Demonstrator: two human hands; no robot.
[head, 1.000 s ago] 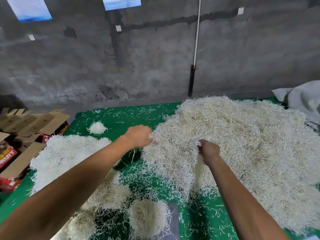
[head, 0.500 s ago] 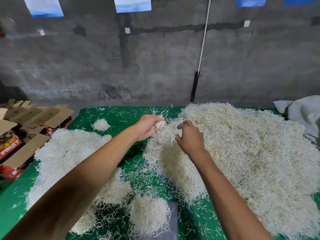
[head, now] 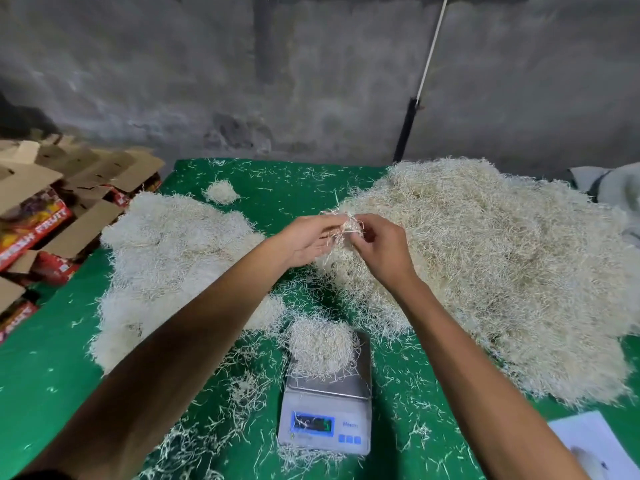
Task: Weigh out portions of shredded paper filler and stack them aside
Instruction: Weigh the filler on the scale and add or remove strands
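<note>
Both hands, left hand [head: 308,239] and right hand [head: 377,247], pinch one small tuft of shredded paper [head: 349,225]; loose strands could shed short of the scale [head: 327,407]; overshooting likely.

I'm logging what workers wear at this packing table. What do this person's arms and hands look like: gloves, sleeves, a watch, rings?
Both forearms are bare right up to the bottom edge of the picture; no sleeve shows. The left hand and the right hand wear no gloves. No watch, bracelet or ring is visible on either wrist or on the fingers that show. No markings can be made out.
</note>
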